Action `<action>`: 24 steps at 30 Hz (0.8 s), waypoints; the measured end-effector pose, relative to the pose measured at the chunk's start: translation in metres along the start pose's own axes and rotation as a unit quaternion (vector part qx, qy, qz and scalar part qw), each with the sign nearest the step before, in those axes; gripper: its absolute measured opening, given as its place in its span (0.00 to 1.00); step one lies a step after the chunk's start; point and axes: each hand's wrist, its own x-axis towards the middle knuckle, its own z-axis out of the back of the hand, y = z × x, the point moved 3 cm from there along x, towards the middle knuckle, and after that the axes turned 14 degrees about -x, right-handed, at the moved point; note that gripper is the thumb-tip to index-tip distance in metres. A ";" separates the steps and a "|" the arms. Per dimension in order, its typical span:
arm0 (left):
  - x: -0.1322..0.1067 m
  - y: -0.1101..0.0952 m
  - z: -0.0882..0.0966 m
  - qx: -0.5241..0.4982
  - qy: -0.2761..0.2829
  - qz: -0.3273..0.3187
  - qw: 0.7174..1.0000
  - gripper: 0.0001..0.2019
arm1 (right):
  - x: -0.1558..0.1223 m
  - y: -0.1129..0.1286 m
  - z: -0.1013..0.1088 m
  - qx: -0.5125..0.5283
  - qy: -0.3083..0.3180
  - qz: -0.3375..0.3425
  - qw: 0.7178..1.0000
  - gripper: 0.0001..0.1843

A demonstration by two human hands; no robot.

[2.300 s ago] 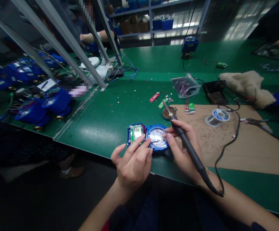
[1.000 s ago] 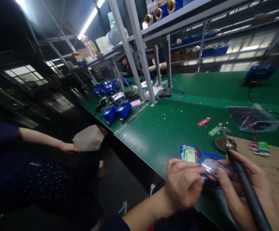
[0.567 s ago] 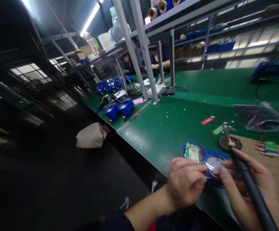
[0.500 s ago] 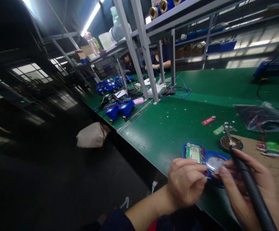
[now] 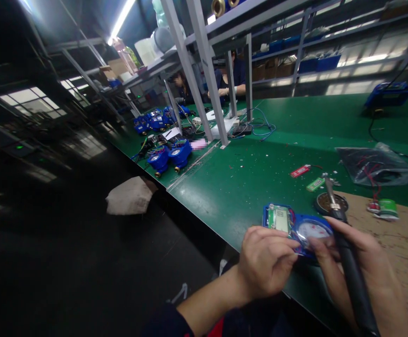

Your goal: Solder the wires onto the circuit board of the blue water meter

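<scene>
A blue water meter [image 5: 297, 215] lies on the green table, with a circuit board and small display [image 5: 280, 219] at its left end and a round clear dial window [image 5: 312, 229] at its right. My left hand [image 5: 269, 262] is at the board's near edge, fingers curled and pressed together; what they hold is hidden. My right hand [image 5: 372, 262] grips a black-handled soldering iron [image 5: 353, 271], its metal tip pointing away over a round tin [image 5: 325, 204]. The right thumb reaches to the near side of the dial window.
Red [image 5: 300, 171] and green [image 5: 315, 184] tags lie beyond the tin. A clear bag [image 5: 375, 164] and a green-wrapped battery [image 5: 388, 208] are at right, near brown cardboard [image 5: 405, 238]. Blue meters [image 5: 180, 155] stand farther left, by shelf posts [image 5: 209, 75]. Co-workers [image 5: 237, 77] sit behind.
The view has shifted slightly, moving most things left and up. My right thumb has come a little left along the dial window; the soldering iron stays in the right hand.
</scene>
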 end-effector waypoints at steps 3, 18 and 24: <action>0.001 -0.005 0.000 0.004 0.019 0.015 1.000 0.08 | 0.002 0.018 0.011 -0.045 -0.018 0.100 0.994 0.27; 0.021 -0.011 -0.009 0.095 0.112 0.020 0.989 0.07 | 0.001 0.008 0.028 0.011 -0.015 0.165 0.986 0.28; 0.032 -0.008 -0.010 0.063 0.165 0.072 0.982 0.05 | 0.015 -0.010 0.046 0.053 -0.061 0.071 0.994 0.30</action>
